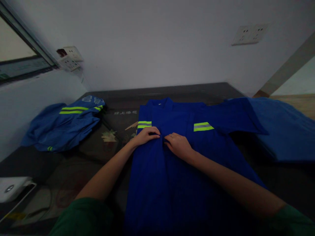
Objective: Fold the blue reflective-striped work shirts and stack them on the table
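Observation:
A dark blue garment (182, 157) with yellow-green and grey reflective strips lies on the dark table, its collar toward the wall. Its left side is folded inward, while a sleeve extends to the right. My left hand (148, 135) rests near the left strip, fingers curled together at the folded cloth edge. Close beside it, my right hand (178, 144) has its fingers bent onto the same cloth, thumb near the fingertips. Both hands appear to pinch the blue fabric around the middle of the chest.
A crumpled blue garment (66, 126) with reflective strips lies at the left. Blue folded cloth (287, 129) sits at the right. A white device (13, 189) with a cable is at the lower left of the dark table (98, 165). The wall rises behind.

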Tool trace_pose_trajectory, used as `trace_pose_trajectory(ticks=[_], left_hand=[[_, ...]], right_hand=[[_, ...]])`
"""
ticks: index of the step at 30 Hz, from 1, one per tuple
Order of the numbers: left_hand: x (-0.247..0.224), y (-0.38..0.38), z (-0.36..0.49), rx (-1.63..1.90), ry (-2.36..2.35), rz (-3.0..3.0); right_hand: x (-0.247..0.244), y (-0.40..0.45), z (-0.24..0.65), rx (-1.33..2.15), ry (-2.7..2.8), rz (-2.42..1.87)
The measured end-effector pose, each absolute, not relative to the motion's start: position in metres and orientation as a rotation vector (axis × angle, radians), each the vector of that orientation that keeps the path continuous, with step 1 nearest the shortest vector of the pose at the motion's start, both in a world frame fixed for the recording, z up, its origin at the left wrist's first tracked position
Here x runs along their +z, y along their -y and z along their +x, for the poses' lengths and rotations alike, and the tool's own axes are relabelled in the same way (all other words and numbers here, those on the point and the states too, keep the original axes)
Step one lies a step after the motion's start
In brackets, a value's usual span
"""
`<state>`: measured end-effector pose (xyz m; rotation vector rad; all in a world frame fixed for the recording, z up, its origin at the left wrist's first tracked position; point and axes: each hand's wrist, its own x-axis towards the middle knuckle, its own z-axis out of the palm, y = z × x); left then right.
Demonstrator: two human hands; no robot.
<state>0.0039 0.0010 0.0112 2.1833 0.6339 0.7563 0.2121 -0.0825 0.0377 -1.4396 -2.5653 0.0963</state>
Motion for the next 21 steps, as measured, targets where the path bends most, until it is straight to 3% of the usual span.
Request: trace_pose_trajectory(ticks=[8,21], left_hand=[[0.019,0.004,0.003,0.747,-0.638,2.283],[0.016,0.01,0.009,0.573,-0.695,2.429]], right_hand=[[0.026,0.079,0.203,-0.041,2.645,-1.185],[0.017,0.096,0.239,-0.177,2.589,-1.177]])
